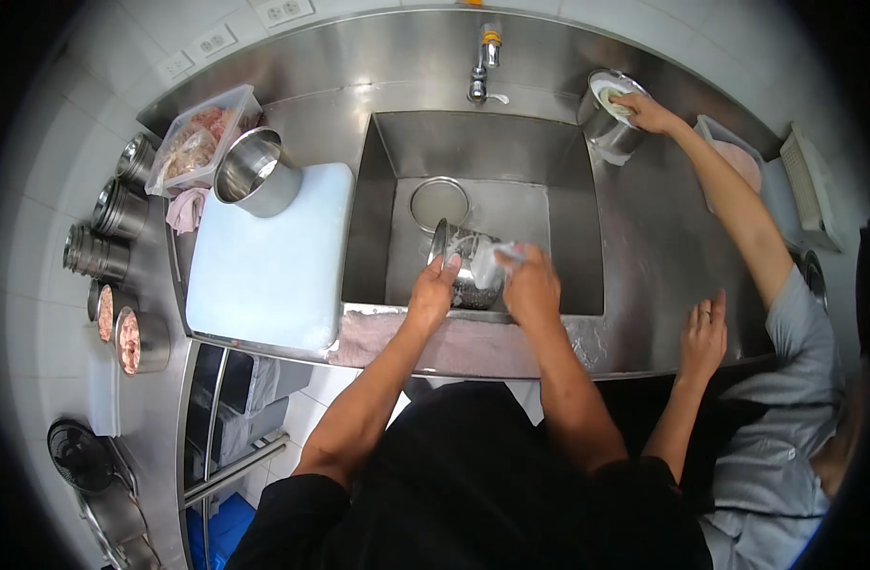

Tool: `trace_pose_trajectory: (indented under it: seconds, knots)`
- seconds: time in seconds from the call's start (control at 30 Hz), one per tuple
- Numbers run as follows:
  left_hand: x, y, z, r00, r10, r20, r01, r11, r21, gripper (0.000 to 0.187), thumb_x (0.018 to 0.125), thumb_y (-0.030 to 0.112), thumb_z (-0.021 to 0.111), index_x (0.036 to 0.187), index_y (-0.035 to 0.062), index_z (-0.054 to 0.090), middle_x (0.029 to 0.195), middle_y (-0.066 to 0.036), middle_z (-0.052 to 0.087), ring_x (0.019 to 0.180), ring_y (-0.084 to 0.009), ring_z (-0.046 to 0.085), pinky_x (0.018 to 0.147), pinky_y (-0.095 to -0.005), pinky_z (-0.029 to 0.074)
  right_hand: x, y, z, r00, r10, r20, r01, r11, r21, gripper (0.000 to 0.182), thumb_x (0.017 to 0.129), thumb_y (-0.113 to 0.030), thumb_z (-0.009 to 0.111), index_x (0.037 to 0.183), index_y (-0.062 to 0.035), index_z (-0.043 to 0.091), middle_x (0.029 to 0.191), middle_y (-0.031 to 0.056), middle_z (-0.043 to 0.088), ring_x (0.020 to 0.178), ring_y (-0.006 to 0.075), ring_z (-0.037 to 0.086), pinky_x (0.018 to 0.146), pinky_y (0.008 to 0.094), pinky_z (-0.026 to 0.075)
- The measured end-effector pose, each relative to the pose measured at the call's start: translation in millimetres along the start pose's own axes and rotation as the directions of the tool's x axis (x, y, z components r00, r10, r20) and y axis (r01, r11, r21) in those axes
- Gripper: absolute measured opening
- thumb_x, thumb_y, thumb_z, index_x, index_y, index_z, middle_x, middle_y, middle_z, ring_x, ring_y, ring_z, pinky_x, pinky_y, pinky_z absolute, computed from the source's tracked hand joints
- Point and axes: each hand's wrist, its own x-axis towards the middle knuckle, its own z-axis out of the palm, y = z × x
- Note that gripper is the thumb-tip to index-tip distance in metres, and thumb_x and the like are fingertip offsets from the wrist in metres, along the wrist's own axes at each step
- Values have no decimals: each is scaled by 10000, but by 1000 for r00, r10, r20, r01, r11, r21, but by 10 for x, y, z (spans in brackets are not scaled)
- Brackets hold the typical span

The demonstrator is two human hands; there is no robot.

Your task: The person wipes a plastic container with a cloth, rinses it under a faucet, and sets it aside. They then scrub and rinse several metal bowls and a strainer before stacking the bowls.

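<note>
Over the sink [568, 218], my left hand [432, 293] grips the rim of a steel container [475, 283] that lies tilted on its side. My right hand [532, 285], slightly blurred, holds a whitish cloth or sponge [489, 268] against the container's side, where suds show. A round steel pot [440, 203] with cloudy liquid rests on the sink floor just behind. The tap [477, 87] stands at the back edge of the sink. A folded pinkish towel [435, 344] lies along the front edge.
At the right, a co-worker in a grey shirt [786, 408] reaches into a steel pot [614, 119]. A pale blue board [264, 271] with a steel pot [257, 171] lies left of the sink. Beyond are a tub of bagged meat [202, 138] and several steel containers [98, 252].
</note>
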Motion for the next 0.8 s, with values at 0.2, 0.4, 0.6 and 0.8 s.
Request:
trace_pose_trajectory:
  seconds: [0.2,0.4,0.6,0.8]
  knots:
    - [17,-23,-25,1000,9,0,-9,1000,-3,397,997,356,513,1178,19,616,950,-39,661,839,-123,541,800,-290,445,-362,-120,-17,988,-155,14,153,986,61,362,791,-32,604,1083,-203,733,1149,91,599,1062,309,554,907,417,458]
    - [34,-43,-81,1000,25,-17,-23,989,146,416,994,367,503,1170,7,614,968,-59,670,851,-150,564,821,-292,447,-176,-98,-85,990,-144,0,144,989,-29,379,779,-16,617,1061,-233,747,1141,94,605,1056,306,578,909,408,478]
    - [11,-44,-56,999,48,8,-48,998,45,454,995,381,506,1204,-13,595,1015,-74,672,924,-144,568,869,-282,438,93,62,-32,994,-30,102,35,998,-43,370,838,-91,604,1145,-267,716,1185,105,608,1092,294,567,925,402,468]
    - [-62,64,-65,998,9,56,3,980,-200,429,1002,368,518,1231,14,601,1089,-46,663,1004,-124,569,921,-260,421,505,193,-199,962,-53,267,33,996,79,319,917,-162,574,1205,-251,677,1250,113,589,1136,315,568,961,401,464]
